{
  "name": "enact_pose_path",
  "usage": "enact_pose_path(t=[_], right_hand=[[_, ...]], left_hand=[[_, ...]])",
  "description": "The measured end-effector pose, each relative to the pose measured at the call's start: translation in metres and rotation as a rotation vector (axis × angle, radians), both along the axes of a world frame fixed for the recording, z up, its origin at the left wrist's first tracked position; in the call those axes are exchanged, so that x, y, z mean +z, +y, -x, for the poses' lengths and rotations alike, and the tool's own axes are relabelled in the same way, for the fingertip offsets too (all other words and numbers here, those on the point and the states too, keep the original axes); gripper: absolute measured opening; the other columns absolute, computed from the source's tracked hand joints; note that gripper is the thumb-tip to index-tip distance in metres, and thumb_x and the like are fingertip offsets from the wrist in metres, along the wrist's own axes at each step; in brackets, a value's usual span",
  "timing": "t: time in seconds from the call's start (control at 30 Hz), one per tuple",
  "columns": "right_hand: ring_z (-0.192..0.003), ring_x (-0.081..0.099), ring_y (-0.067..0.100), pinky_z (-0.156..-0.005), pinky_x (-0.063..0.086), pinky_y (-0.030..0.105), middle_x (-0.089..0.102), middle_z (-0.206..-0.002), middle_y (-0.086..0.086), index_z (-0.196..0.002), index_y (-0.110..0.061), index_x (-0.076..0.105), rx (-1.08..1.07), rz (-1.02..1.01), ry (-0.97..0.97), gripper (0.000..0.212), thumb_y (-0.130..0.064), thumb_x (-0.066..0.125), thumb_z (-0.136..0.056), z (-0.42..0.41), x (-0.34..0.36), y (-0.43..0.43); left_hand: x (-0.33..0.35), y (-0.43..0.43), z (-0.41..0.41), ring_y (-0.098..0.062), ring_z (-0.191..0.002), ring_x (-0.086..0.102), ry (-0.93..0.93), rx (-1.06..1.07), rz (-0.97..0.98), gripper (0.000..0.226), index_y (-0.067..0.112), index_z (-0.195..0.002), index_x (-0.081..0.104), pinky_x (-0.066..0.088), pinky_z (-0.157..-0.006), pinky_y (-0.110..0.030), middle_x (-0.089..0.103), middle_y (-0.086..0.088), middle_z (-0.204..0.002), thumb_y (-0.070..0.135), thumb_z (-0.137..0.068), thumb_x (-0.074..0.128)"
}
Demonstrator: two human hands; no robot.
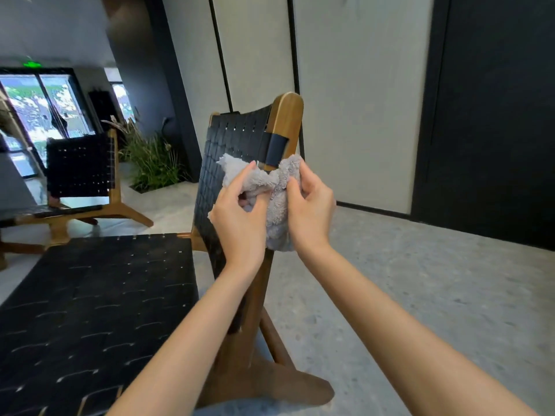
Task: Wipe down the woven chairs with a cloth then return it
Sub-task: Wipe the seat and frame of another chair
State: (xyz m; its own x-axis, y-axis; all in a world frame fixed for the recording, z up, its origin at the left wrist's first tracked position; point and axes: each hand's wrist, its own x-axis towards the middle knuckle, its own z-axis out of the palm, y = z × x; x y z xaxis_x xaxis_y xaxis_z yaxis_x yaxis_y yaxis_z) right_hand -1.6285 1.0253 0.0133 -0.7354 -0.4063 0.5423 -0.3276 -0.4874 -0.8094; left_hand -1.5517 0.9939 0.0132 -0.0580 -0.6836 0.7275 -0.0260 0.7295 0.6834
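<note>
A woven chair (231, 139) with black straps and a wooden frame stands in front of me, its seat stretching to the lower left. A fluffy grey cloth (276, 202) is bunched against the wooden side post of the backrest. My left hand (240, 217) grips the cloth's left part, fingers curled into it. My right hand (312, 208) holds the right part, thumb and fingers pinching the fabric. A second woven chair (81, 166) stands further back on the left.
Tall grass plants (150, 160) grow in a floor bed behind the chairs. Pale wall panels (360, 100) and a dark wall (495, 115) close off the right. Grey speckled floor (420, 280) spreads to the right. Glass doors (36, 109) show at far left.
</note>
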Motion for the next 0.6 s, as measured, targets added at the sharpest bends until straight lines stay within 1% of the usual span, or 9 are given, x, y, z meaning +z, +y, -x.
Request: enact_pose_path(t=[0.07,0.13,0.2,0.27,0.3,0.37,0.43,0.5,0.6], right_hand=[[-0.103,0.064,0.005,-0.096,0.05,0.027,0.067,-0.114,-0.012,-0.136,-0.012,0.054,-0.02,0.028,0.02,0.04,-0.007,0.05,-0.096,0.012,0.027,-0.001],[-0.102,0.063,0.015,-0.09,0.05,0.028,0.069,-0.098,-0.019,-0.133,-0.014,0.058,-0.04,0.046,0.03,0.039,-0.007,0.05,-0.094,0.023,0.05,-0.002],[-0.107,0.056,0.014,-0.088,0.049,0.023,0.069,-0.105,-0.015,-0.132,-0.015,0.059,-0.037,0.067,0.035,0.04,-0.007,0.05,-0.094,0.028,0.065,-0.001],[-0.109,0.049,0.008,-0.079,0.044,0.009,0.07,-0.112,-0.007,-0.134,-0.017,0.057,-0.046,0.052,0.052,0.04,-0.008,0.05,-0.095,0.029,0.067,0.0],[-0.107,0.051,0.007,-0.073,0.043,0.006,0.07,-0.112,-0.004,-0.134,-0.018,0.057,-0.054,0.036,0.065,0.04,-0.009,0.051,-0.095,0.029,0.063,0.0],[-0.087,0.064,0.008,-0.068,0.043,0.011,0.072,-0.105,0.005,-0.134,-0.02,0.057,-0.06,0.003,0.089,0.04,-0.011,0.051,-0.096,0.025,0.047,0.0],[-0.07,0.051,0.003,-0.065,0.042,0.019,0.072,-0.094,0.011,-0.134,-0.022,0.057,-0.042,-0.025,0.106,0.04,-0.012,0.051,-0.096,0.019,0.024,0.0],[-0.07,0.044,0.004,-0.062,0.04,0.023,0.073,-0.094,0.009,-0.135,-0.021,0.055,-0.025,-0.054,0.095,0.04,-0.012,0.052,-0.096,0.011,-0.002,0.0],[-0.068,0.046,0.006,-0.06,0.04,0.025,0.072,-0.09,0.01,-0.135,-0.021,0.055,0.001,-0.125,0.075,0.039,-0.013,0.053,-0.097,-0.004,-0.041,0.003]], left_hand=[[0.03,0.0,0.012,0.004,-0.103,0.056,-0.007,-0.019,0.057,0.042,0.021,-0.125,0.062,0.046,-0.088,-0.01,0.064,0.007,-0.115,0.011,-0.085,0.067],[0.057,-0.001,0.021,-0.001,-0.11,0.056,-0.023,-0.035,0.089,0.04,0.02,-0.125,0.061,0.045,-0.093,-0.015,0.063,0.006,-0.12,0.012,-0.086,0.066],[0.073,-0.005,0.028,-0.004,-0.113,0.055,-0.038,-0.039,0.107,0.04,0.021,-0.125,0.061,0.045,-0.097,-0.023,0.063,0.006,-0.121,0.012,-0.086,0.065],[0.076,-0.009,0.029,-0.006,-0.115,0.055,-0.059,-0.044,0.114,0.041,0.023,-0.125,0.061,0.045,-0.1,-0.029,0.062,0.005,-0.122,0.012,-0.086,0.064],[0.074,-0.01,0.028,-0.006,-0.115,0.054,-0.069,-0.047,0.119,0.04,0.024,-0.125,0.061,0.045,-0.1,-0.031,0.062,0.005,-0.122,0.012,-0.086,0.064],[0.062,-0.01,0.022,-0.006,-0.115,0.054,-0.083,-0.042,0.132,0.039,0.024,-0.123,0.061,0.045,-0.1,-0.033,0.062,0.006,-0.121,0.012,-0.086,0.064],[0.044,-0.01,0.011,-0.006,-0.115,0.054,-0.087,-0.029,0.128,0.038,0.026,-0.12,0.062,0.045,-0.1,-0.037,0.062,0.007,-0.12,0.011,-0.086,0.065],[0.017,-0.011,-0.002,-0.006,-0.114,0.055,-0.085,-0.034,0.084,0.038,0.025,-0.119,0.063,0.047,-0.099,-0.037,0.062,0.006,-0.119,0.01,-0.085,0.067],[-0.025,-0.012,-0.025,-0.005,-0.11,0.056,-0.119,-0.042,0.015,0.038,0.024,-0.119,0.064,0.05,-0.094,-0.032,0.062,0.006,-0.117,0.011,-0.084,0.069]])
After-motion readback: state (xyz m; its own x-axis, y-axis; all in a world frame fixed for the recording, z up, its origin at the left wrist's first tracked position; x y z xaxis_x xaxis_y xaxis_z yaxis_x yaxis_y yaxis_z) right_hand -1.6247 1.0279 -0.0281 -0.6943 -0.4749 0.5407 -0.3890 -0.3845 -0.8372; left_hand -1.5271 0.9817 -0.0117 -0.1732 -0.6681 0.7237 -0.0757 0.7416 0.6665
